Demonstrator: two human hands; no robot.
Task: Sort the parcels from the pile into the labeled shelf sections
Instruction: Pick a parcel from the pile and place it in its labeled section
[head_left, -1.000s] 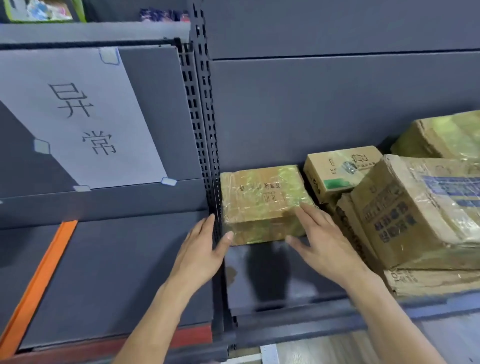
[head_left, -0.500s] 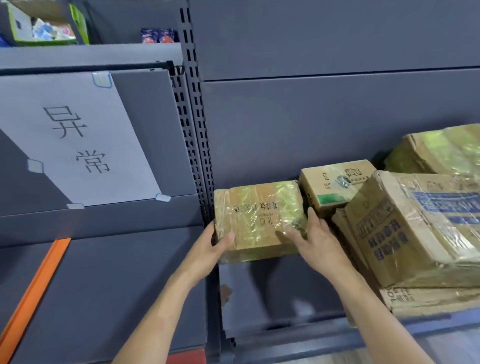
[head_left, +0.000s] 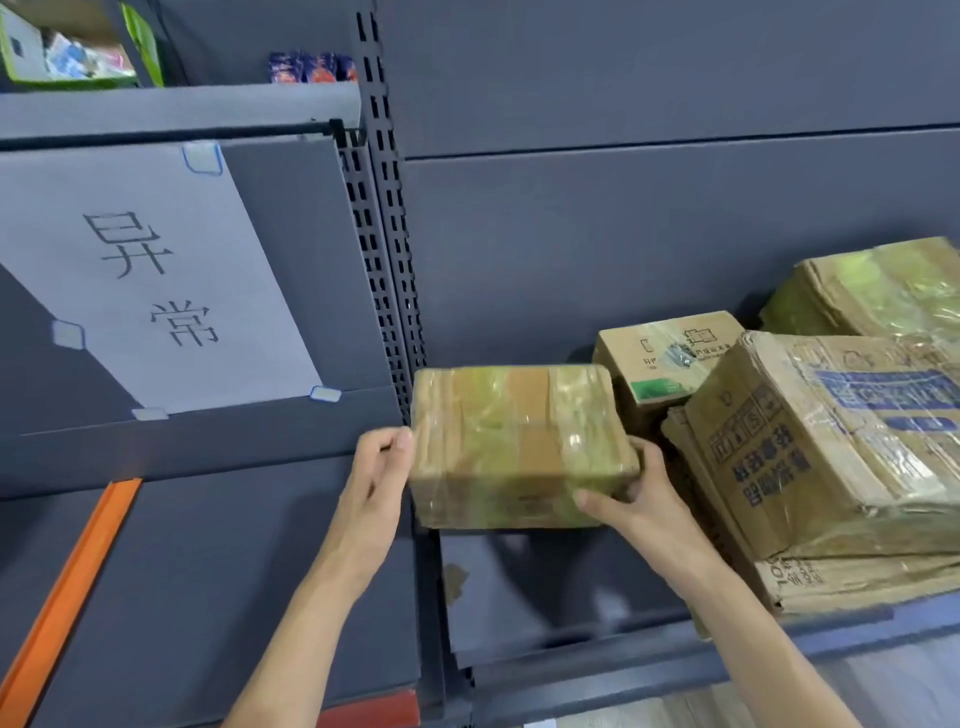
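Right hand (head_left: 631, 499) grasps the lower right corner of the parcel (head_left: 519, 441). My thumb lies on its front face and my fingers curl out of sight round its right side. My left hand (head_left: 382, 467) is clamped against the parcel's left edge, fingers curled and thumb tip near the upper left corner. How far those fingers reach behind it I cannot tell. The parcel is a squat cardboard box bound in glossy yellowish tape, with a brown strip down the middle of the face turned toward me. I hold it in the air above the dark grey shelf board (head_left: 571, 597), at the left end of the right bay, just beside the slotted upright post (head_left: 384, 260) that divides the two bays. To its right the pile rests on the same board. It includes a small box with a green patch (head_left: 670, 353) close behind the held parcel and a large tilted box with blue print (head_left: 841, 441). A crumpled taped box (head_left: 883, 286) sits further back, and a flattened carton (head_left: 857, 577) lies underneath. In the left bay a white paper sign (head_left: 156, 280) with two Chinese characters is taped to the back panel. An orange strip (head_left: 67, 597) runs diagonally below it. On the shelf above sit a green bin (head_left: 67, 52) and some blue and orange packets (head_left: 311, 67).
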